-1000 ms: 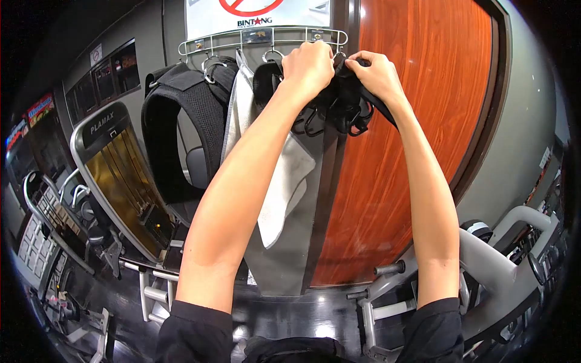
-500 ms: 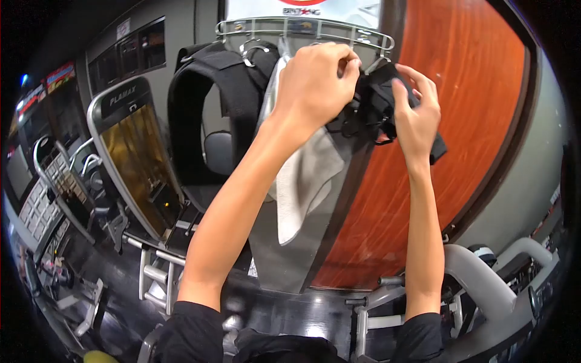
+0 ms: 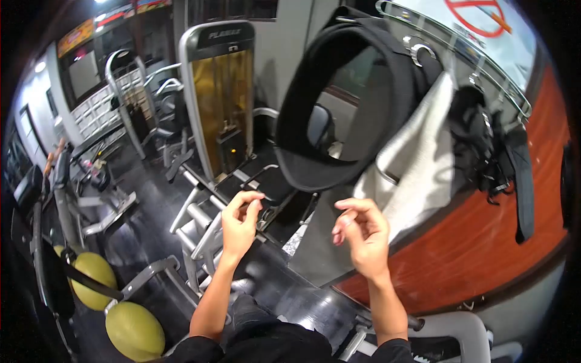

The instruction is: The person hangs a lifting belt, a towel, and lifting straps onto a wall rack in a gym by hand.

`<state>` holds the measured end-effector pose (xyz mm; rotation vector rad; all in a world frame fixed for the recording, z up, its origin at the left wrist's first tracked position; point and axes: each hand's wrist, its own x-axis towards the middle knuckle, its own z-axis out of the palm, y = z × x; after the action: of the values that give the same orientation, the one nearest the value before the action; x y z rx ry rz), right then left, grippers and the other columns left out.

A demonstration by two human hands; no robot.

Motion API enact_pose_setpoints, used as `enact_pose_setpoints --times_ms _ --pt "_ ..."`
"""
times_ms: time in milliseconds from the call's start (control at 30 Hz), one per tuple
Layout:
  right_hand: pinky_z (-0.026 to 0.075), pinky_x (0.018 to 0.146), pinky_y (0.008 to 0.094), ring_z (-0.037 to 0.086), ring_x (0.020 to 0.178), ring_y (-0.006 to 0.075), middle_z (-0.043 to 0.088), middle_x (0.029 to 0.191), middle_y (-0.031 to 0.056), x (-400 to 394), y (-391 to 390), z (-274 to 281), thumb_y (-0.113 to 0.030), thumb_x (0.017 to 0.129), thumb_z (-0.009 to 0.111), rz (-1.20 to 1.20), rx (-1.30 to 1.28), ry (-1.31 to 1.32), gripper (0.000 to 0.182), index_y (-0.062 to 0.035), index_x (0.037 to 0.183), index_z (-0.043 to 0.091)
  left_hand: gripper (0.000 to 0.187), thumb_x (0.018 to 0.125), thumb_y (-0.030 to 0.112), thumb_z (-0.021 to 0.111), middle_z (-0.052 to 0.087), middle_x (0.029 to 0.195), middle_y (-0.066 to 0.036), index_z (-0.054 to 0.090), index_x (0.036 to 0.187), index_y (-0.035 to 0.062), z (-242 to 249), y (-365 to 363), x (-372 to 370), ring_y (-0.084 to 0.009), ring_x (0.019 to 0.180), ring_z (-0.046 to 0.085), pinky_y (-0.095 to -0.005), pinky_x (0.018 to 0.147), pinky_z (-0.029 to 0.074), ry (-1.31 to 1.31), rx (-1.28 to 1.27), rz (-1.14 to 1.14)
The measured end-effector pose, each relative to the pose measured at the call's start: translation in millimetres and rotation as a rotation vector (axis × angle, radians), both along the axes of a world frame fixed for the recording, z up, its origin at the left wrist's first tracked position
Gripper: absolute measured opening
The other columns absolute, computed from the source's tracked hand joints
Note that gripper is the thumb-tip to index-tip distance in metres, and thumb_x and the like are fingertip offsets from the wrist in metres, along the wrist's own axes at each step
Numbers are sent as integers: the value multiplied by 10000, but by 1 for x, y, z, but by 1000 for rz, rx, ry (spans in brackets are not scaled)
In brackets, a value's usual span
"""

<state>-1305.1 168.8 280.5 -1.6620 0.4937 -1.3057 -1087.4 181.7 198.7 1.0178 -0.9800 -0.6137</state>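
Observation:
My left hand (image 3: 239,225) is in mid-air over the gym floor, its fingers loosely bent and apart, with nothing in it. My right hand (image 3: 365,239) hovers just in front of the lower part of a white towel (image 3: 417,166), also holding nothing, its fingers curled but separated. From a wire hook rack (image 3: 451,43) hang the towel, a wide black padded belt (image 3: 390,130) bent into a loop, and a bunch of black straps (image 3: 478,136). One long black strap (image 3: 523,187) dangles at the right end.
A weight-stack machine (image 3: 219,91) stands behind the left hand, with metal frame bars (image 3: 196,218) below it. Yellow-green round pads (image 3: 134,331) are at lower left. A reddish wooden panel (image 3: 484,254) lies right, and a grey machine arm (image 3: 454,330) at lower right.
Both hands have come away from the black straps and dropped lower, now empty. The straps hang on the rack. The view has swung left, showing more of the gym floor.

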Motion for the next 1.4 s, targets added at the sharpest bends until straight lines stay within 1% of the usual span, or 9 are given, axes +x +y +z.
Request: enact_pose_setpoints --times_ms 267,667,733,867,1000,1067,1133,1200,1400 --pt "441 565 198 535 627 60 592 757 16 102 -35 -59 -83 915 566 321 225 52 246 -28 1155 555 125 894 23 555 565 862 36 623 999 34 -75 36 92 -8 630 422 -170 529 330 39 253 317" --pt "416 544 168 512 623 26 607 814 -13 261 -105 -185 -128 930 550 360 582 143 279 -77 1205 537 93 905 79 564 506 722 51 611 983 58 -154 25 205 1 496 350 -184 421 247 83 276 499" --pt "421 549 169 516 637 29 607 823 -14 285 -111 -192 -124 927 552 379 601 170 287 -80 1211 537 94 871 41 580 583 806 36 637 945 39 -159 17 220 -34 683 474 -195 594 373 114 300 504" --pt "434 575 172 535 696 33 617 865 -2 337 -130 -214 -101 913 570 359 603 177 260 -71 1171 568 129 871 90 604 606 834 22 651 969 20 -156 -7 254 -38 699 506 -205 618 422 32 434 470" --pt "463 727 222 570 834 90 606 977 32 396 -147 -241 -64 872 606 60 137 300 179 -41 1046 635 206 813 108 620 628 862 -89 638 1008 43 -158 -56 302 -161 709 587 -289 649 475 -283 365 365" --pt "452 877 307 576 997 206 586 1067 100 416 -161 -241 -74 812 649 -24 8 464 226 -52 1036 634 390 747 119 618 559 1065 -152 575 1133 88 -163 -80 333 -289 1007 555 -375 828 460 -403 528 280" --pt "417 931 388 515 1092 310 556 1123 167 436 -178 -249 -82 788 637 -95 -171 456 310 -61 1095 601 492 736 144 623 500 1175 -168 515 1215 109 -162 -103 353 -337 1115 490 -419 928 411 -522 510 379" --pt "358 1022 416 453 1200 369 496 1242 230 454 -197 -254 -113 793 637 -49 -53 505 451 -65 1227 523 592 720 177 645 448 1257 -190 466 1281 121 -159 -124 373 -363 1188 434 -454 996 355 -565 603 419" --pt "377 1018 406 474 1207 372 497 1289 225 500 -230 -253 -240 811 669 67 104 595 599 -73 1340 443 717 697 322 653 430 1311 -227 434 1322 46 -177 -170 414 -359 1214 442 -454 1019 347 -594 788 386"
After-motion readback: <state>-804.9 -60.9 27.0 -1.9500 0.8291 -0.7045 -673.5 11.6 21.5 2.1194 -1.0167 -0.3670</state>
